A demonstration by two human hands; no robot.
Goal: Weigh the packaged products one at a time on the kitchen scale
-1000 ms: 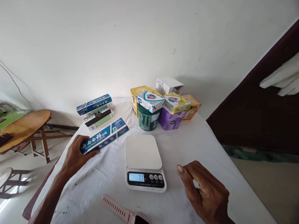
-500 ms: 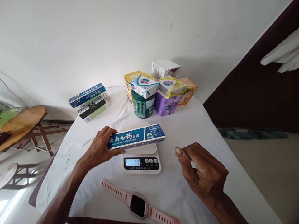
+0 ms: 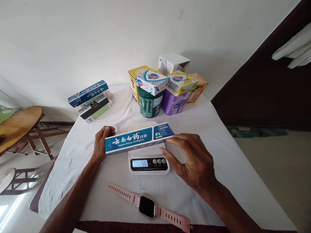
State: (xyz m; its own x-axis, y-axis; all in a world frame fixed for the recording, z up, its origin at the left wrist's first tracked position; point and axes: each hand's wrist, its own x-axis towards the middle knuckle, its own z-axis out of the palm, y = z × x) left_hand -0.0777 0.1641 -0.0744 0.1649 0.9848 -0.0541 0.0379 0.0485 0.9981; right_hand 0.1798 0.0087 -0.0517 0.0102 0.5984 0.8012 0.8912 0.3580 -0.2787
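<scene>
A blue-and-white toothpaste box (image 3: 136,139) lies slanted across the top of a white kitchen scale (image 3: 149,170), hiding much of its plate. The lit display seems to read 56. My left hand (image 3: 100,142) is curled around the box's left end, its fingers partly hidden behind it. At the other end, my right hand (image 3: 196,158) has its fingertips against the box's lower right corner, while the thumb stays apart below, over the scale plate. In front of the scale a pink smartwatch (image 3: 147,206) lies stretched out with its screen dark.
Behind the scale stand a green tub (image 3: 149,105), a purple pack (image 3: 176,103), a white soap box (image 3: 153,81), a yellow soap box (image 3: 182,81) and other cartons. At the back left lies another blue toothpaste box (image 3: 88,93) beside a black-and-green carton (image 3: 96,109). White cloth covers the table.
My right hand has come left to the box's right end and its fingers have opened. My left thumb has left the box's front, uncovering its left end. The display dropped from 77.
</scene>
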